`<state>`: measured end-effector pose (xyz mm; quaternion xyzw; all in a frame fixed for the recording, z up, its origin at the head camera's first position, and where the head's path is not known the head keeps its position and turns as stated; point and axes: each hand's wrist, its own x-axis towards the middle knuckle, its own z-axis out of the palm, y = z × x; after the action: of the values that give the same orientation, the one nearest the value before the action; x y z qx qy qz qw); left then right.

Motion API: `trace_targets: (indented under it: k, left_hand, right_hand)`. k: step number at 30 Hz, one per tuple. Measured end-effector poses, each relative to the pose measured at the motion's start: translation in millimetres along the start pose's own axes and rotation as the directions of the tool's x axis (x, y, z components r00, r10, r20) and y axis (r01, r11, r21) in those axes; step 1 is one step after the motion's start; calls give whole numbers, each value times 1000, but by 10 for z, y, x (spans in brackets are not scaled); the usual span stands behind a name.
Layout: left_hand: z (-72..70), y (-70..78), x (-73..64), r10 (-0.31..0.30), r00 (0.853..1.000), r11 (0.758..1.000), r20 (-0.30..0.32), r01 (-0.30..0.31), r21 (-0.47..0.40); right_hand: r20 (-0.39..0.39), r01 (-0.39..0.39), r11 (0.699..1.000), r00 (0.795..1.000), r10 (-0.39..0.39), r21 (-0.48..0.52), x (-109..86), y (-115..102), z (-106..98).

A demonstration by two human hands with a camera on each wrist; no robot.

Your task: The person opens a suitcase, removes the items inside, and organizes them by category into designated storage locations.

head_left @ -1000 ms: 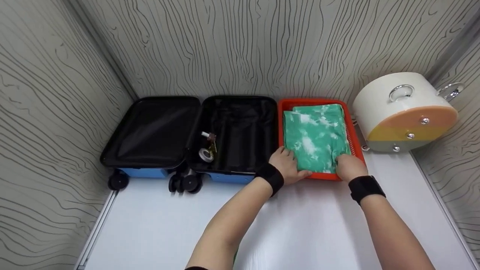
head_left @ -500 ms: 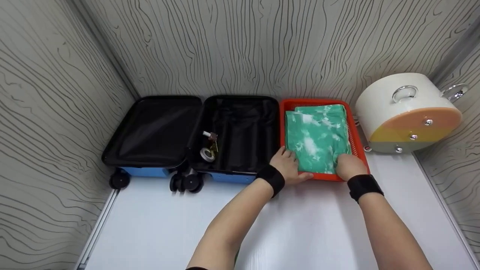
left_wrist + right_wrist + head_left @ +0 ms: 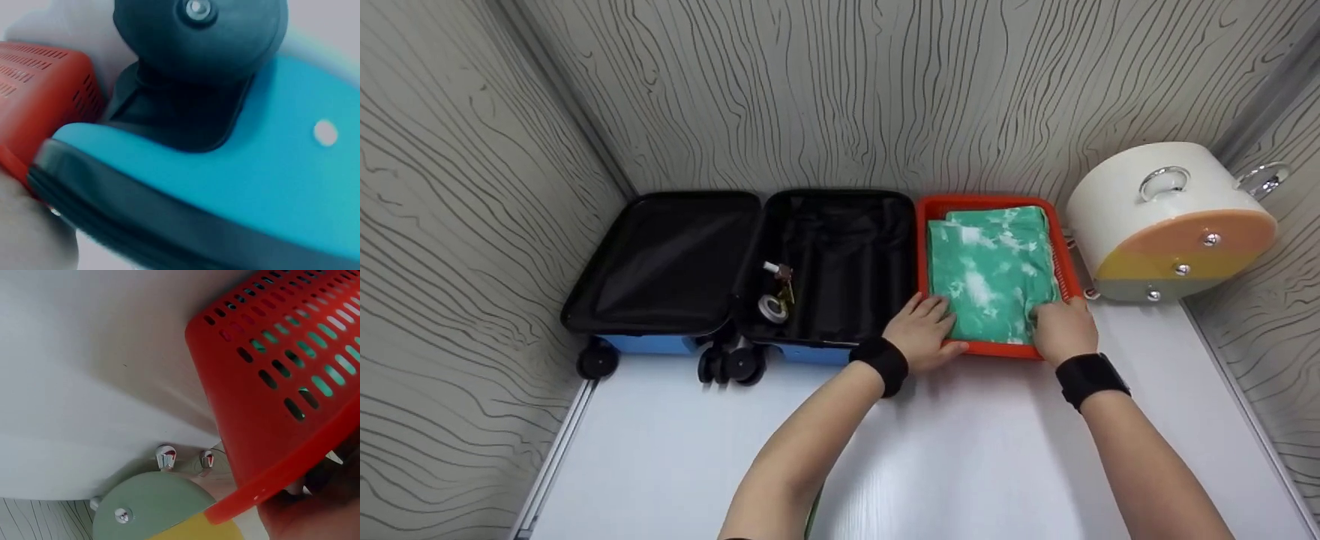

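A red plastic basket (image 3: 1003, 350) holds a folded green cloth (image 3: 986, 274) with white tie-dye patches. At the basket's front left corner rests my left hand (image 3: 919, 335), fingers laid out straight over the rim and thumb along the front edge. My right hand (image 3: 1063, 330) is curled at the front right corner, its fingertips inside, pinching the puckered edge of the cloth. In the right wrist view that hand (image 3: 315, 512) reaches over the rim of the slotted basket (image 3: 253, 422). The left wrist view shows part of the left hand (image 3: 34, 230) beside the basket (image 3: 42, 95).
An open blue suitcase (image 3: 840, 262) with black lining lies left of the basket, its wheels (image 3: 742, 365) facing forward. One half holds a small white-capped item (image 3: 778, 271) and a silver ring-shaped item (image 3: 772, 308). A cream drum-shaped box (image 3: 1147, 187) with chrome handles stands right. Patterned walls enclose the back and sides.
My left hand has shifted slightly left and toward me, its fingers a little straighter. The right hand stays at the cloth's corner; the basket and cloth look much the same.
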<state>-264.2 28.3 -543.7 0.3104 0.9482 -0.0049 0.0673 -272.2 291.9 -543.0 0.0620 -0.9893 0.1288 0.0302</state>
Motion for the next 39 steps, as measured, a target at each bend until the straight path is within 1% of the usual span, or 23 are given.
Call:
trace_targets:
  k: [2, 4, 7, 8, 10, 14, 17, 19, 21, 23, 25, 28, 30, 31, 34, 37, 39]
  left_hand:
    - [14, -81, -76, 4, 1000, 999, -19, -5, -37]
    - [48, -184, -167, -5, 999, 998, -46, 2, -70]
    - [99, -375, -346, -45, 995, 994, -87, 36, -105]
    - [115, -445, -413, -61, 993, 992, -101, 49, -115]
    - [147, -586, -560, -92, 989, 988, -118, 76, -132]
    - [233, -851, -854, -148, 979, 981, -139, 127, -150]
    - [345, -1012, -1036, -196, 969, 974, -153, 174, -145]
    - [420, -1087, -1131, -228, 960, 969, -163, 209, -130]
    - [491, -1136, -1195, -251, 949, 965, -188, 232, -119]
    - [552, -1158, -1231, -254, 941, 966, -224, 236, -106]
    - [597, -1158, -1238, -246, 935, 969, -256, 228, -101]
    - [642, -1140, -1225, -234, 930, 972, -285, 215, -96]
    - [654, -1127, -1212, -235, 929, 972, -286, 217, -94]
    - [655, -1123, -1207, -235, 928, 972, -290, 217, -94]
    - [652, -1125, -1196, -236, 923, 972, -304, 220, -86]
    - [643, -1147, -1197, -239, 914, 971, -329, 225, -80]
    - [636, -1167, -1203, -245, 907, 969, -343, 233, -77]
  right_hand:
    - [-72, 34, 998, 997, -38, -54, 10, -4, -8]
    - [-108, 50, 994, 992, -60, -93, 31, 2, -39]
    - [-146, 42, 995, 988, -54, -90, 78, 45, -123]
    - [-172, 35, 996, 984, -49, -79, 97, 74, -161]
    - [-221, 15, 998, 975, -28, -59, 141, 148, -248]
    - [-352, -26, 1000, 936, 20, -10, 249, 352, -475]
    - [-407, -67, 997, 910, 79, 44, 348, 518, -679]
    - [-415, -106, 991, 901, 131, 84, 416, 612, -818]
    - [-393, -147, 982, 901, 181, 116, 473, 697, -947]
    - [-359, -195, 974, 906, 224, 116, 521, 772, -1066]
    - [-298, -246, 966, 919, 259, 83, 552, 856, -1178]
    - [-180, -301, 953, 937, 299, 11, 561, 997, -1324]
    - [-100, -314, 949, 946, 310, -35, 549, 1096, -1395]
    - [-66, -321, 946, 946, 318, -49, 539, 1139, -1423]
    - [3, -333, 940, 942, 334, -74, 524, 1239, -1460]
    - [16, -329, 941, 943, 332, -82, 555, 1282, -1454]
    - [7, -299, 950, 954, 301, -89, 594, 1284, -1449]
